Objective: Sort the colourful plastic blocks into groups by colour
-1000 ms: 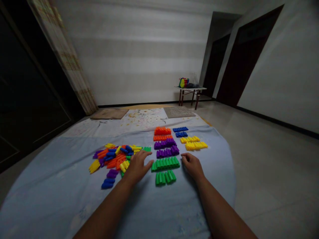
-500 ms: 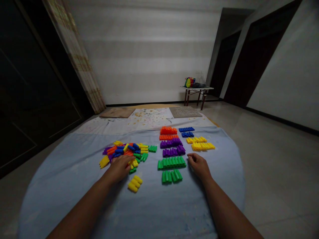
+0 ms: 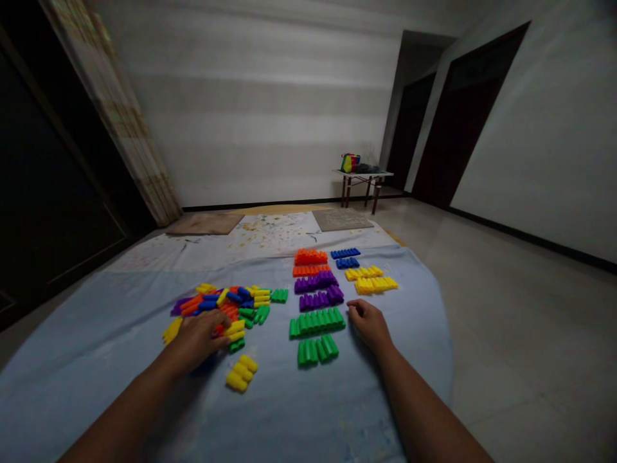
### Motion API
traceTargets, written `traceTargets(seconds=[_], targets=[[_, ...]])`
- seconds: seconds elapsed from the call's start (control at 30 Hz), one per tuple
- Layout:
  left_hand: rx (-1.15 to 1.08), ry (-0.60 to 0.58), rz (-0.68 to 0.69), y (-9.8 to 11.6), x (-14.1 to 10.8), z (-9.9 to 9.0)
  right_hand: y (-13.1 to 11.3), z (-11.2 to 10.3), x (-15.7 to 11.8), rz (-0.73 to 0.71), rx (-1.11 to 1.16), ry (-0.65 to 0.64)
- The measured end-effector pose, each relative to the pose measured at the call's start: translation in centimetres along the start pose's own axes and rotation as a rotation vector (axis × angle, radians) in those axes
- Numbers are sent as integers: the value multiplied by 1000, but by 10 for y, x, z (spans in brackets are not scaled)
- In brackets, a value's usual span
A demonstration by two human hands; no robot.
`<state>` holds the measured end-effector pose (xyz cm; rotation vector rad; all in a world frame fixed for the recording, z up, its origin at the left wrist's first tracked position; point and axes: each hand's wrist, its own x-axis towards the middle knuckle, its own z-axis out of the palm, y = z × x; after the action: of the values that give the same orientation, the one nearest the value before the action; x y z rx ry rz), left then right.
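My left hand (image 3: pixel 202 334) is over the near side of a mixed pile of plastic pieces (image 3: pixel 234 300). Its fingers are curled, and a bit of a red plastic piece (image 3: pixel 218 330) shows between thumb and fingers. Yellow pieces (image 3: pixel 236 329) lie right at the fingertips, and a separate yellow group (image 3: pixel 241 373) is nearer to me. My right hand (image 3: pixel 370 323) rests on the cloth with fingers curled in and nothing visible in them. Just left of it are two green rows (image 3: pixel 318 321). Beyond these lie purple rows (image 3: pixel 317 281) and orange rows (image 3: pixel 311 257).
Yellow rows (image 3: pixel 371 281) and blue rows (image 3: pixel 346 253) lie at the right, past my right hand. A blue cloth (image 3: pixel 289 418) covers the round table. Two flat boards (image 3: pixel 342 220) sit at its far edge. A small side table (image 3: pixel 364 173) holds a colourful item by the wall.
The camera view has shifted, so everything appears farther left. My left hand has drawn back slightly leftward, and red now shows in its fingers. My right hand stays beside the green rows.
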<state>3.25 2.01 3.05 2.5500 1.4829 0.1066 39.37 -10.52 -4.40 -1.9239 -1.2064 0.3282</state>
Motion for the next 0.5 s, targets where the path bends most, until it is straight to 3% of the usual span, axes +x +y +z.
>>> traceTargets(seconds=[0.23,0.37,0.5], targets=[[-119,-10,-94,6,3,-6,-2,1,2,20,4,12],[-221,12,-67,43,0,-6,-5,0,1,23,11,22],[-228,42,-23,88,-2,7,-7,-1,0,15,34,33]])
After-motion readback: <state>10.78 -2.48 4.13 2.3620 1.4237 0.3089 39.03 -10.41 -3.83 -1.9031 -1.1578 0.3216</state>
